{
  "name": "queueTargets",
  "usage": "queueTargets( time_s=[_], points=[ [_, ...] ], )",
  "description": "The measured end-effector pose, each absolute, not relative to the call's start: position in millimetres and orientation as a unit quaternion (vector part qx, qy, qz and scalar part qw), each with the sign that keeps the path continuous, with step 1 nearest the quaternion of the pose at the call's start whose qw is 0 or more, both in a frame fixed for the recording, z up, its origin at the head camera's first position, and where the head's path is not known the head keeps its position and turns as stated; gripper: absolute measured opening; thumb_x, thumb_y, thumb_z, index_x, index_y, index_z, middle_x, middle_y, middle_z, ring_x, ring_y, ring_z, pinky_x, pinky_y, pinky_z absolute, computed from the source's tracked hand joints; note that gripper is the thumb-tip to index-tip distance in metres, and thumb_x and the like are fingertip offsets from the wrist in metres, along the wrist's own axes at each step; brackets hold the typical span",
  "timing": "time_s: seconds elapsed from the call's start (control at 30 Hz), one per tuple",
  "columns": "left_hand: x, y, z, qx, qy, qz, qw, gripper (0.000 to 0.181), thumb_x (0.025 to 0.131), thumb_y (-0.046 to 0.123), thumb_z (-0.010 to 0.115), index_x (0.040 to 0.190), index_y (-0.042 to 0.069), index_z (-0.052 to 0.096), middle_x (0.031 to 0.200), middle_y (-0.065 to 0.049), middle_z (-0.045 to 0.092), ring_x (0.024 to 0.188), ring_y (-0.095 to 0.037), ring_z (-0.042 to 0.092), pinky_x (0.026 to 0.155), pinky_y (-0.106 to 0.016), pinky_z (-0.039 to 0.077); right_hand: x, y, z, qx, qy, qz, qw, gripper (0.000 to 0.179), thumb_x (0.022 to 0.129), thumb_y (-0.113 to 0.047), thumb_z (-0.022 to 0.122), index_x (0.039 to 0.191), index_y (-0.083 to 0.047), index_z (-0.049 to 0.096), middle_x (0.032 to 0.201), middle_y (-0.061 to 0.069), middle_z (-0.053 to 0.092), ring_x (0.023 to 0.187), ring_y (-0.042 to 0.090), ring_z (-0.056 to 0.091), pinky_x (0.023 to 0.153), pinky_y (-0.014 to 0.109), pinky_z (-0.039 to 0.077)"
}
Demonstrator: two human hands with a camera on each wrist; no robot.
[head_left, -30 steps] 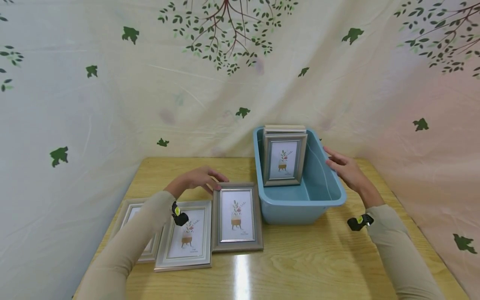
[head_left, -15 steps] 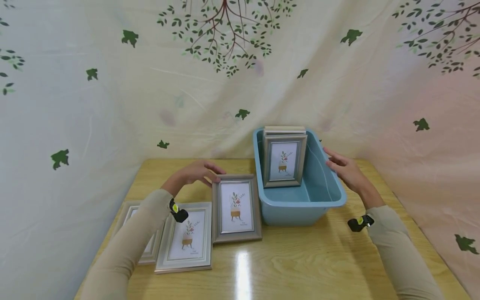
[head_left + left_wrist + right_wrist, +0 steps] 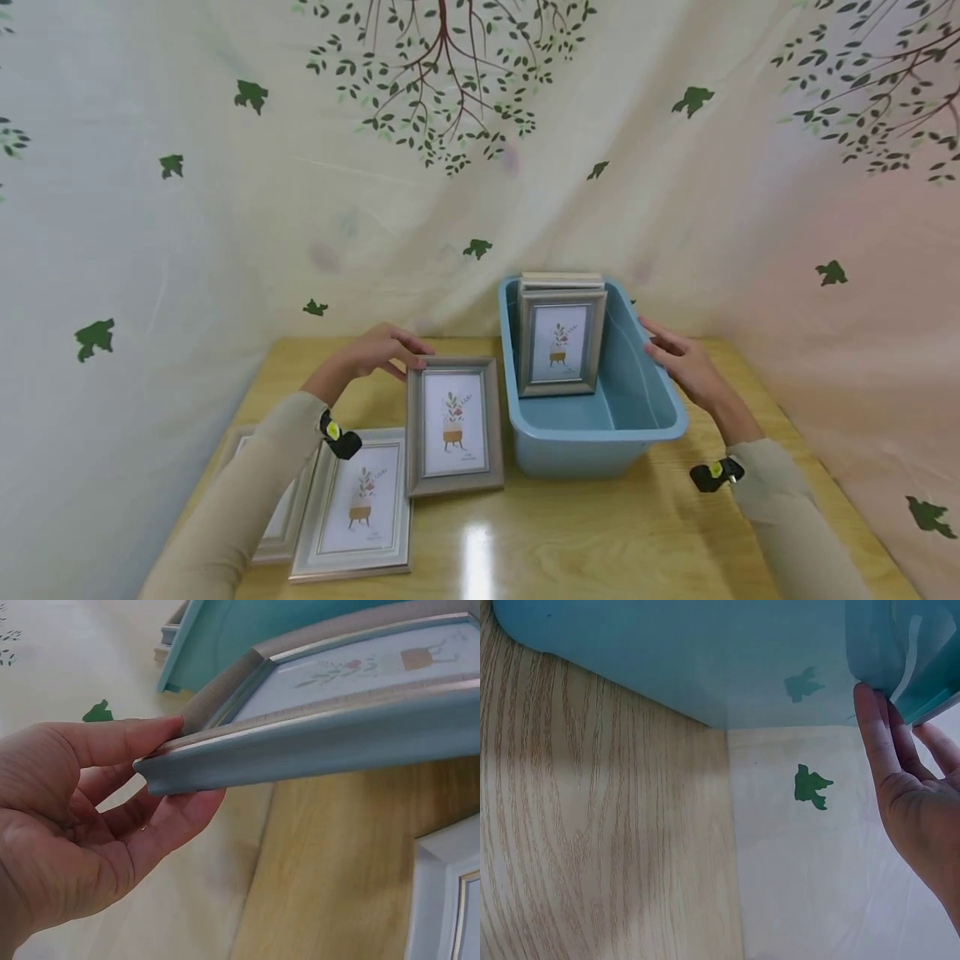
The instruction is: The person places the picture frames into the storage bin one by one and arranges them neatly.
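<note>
My left hand (image 3: 382, 350) pinches the top left corner of a grey-brown picture frame (image 3: 453, 429), thumb on the front and fingers behind. In the left wrist view the picture frame (image 3: 315, 742) is tilted and raised off the table, its potted-plant print facing up. My right hand (image 3: 686, 362) touches the right rim of a blue plastic bin (image 3: 592, 454) with nearly straight fingers (image 3: 877, 739). Inside the bin, at its left side, several picture frames stand upright; the front one (image 3: 561, 343) shows the same print.
Two lighter picture frames lie at the table's left: a silvery one (image 3: 360, 504) and another (image 3: 281, 521) partly hidden by my left sleeve. The wooden table (image 3: 570, 537) meets a cloth backdrop (image 3: 390, 242) printed with leaves and birds behind the bin.
My left hand has lifted the grey-brown picture frame and shifted it slightly left, away from the bin. My right hand stays at the bin's rim. The head view has tilted up a little.
</note>
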State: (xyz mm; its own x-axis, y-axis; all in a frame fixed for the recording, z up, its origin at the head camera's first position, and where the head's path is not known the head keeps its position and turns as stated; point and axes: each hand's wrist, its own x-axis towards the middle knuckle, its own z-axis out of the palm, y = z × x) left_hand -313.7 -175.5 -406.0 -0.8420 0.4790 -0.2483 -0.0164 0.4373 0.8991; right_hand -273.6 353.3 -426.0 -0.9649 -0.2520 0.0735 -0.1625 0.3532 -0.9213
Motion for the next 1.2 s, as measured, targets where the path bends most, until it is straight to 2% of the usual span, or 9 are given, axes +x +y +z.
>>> queueTargets(
  time_s=[0.3,0.57,0.73,1.2],
  points=[
    [-317,-183,-385,0.121,0.83,0.502,0.21,0.039,0.091,0.012,0.074,0.128,0.0,0.069,0.135,-0.019,0.066,0.106,-0.022,0.069,0.085,-0.043,0.063,-272,355,-426,-0.141,0.824,-0.547,0.035,0.061,0.108,-0.026,0.051,0.162,-0.012,0.026,0.119,-0.014,0.061,0.104,0.0,0.064,0.084,0.019,0.057],
    [-317,-190,-367,0.116,0.84,0.498,0.183,0.038,0.092,0.01,0.073,0.128,-0.001,0.068,0.135,-0.021,0.065,0.104,-0.022,0.07,0.088,-0.044,0.062,-272,355,-424,-0.133,0.833,-0.536,0.038,0.061,0.108,-0.03,0.051,0.162,-0.017,0.026,0.125,-0.01,0.057,0.106,-0.001,0.063,0.084,0.019,0.057],
    [-318,-195,-350,0.103,0.842,0.504,0.164,0.04,0.092,0.01,0.072,0.13,-0.002,0.067,0.138,-0.022,0.063,0.105,-0.023,0.07,0.092,-0.046,0.061,-274,355,-422,-0.133,0.832,-0.537,0.037,0.061,0.108,-0.029,0.051,0.162,-0.016,0.026,0.122,-0.013,0.058,0.104,-0.001,0.063,0.083,0.018,0.057],
    [-321,-209,-317,0.104,0.849,0.503,0.127,0.039,0.094,0.012,0.071,0.13,-0.002,0.066,0.136,-0.019,0.064,0.096,-0.015,0.07,0.095,-0.049,0.059,-274,353,-421,-0.13,0.825,-0.548,0.039,0.062,0.108,-0.028,0.051,0.162,-0.013,0.025,0.116,-0.016,0.061,0.1,-0.001,0.064,0.081,0.019,0.058]
  ],
)
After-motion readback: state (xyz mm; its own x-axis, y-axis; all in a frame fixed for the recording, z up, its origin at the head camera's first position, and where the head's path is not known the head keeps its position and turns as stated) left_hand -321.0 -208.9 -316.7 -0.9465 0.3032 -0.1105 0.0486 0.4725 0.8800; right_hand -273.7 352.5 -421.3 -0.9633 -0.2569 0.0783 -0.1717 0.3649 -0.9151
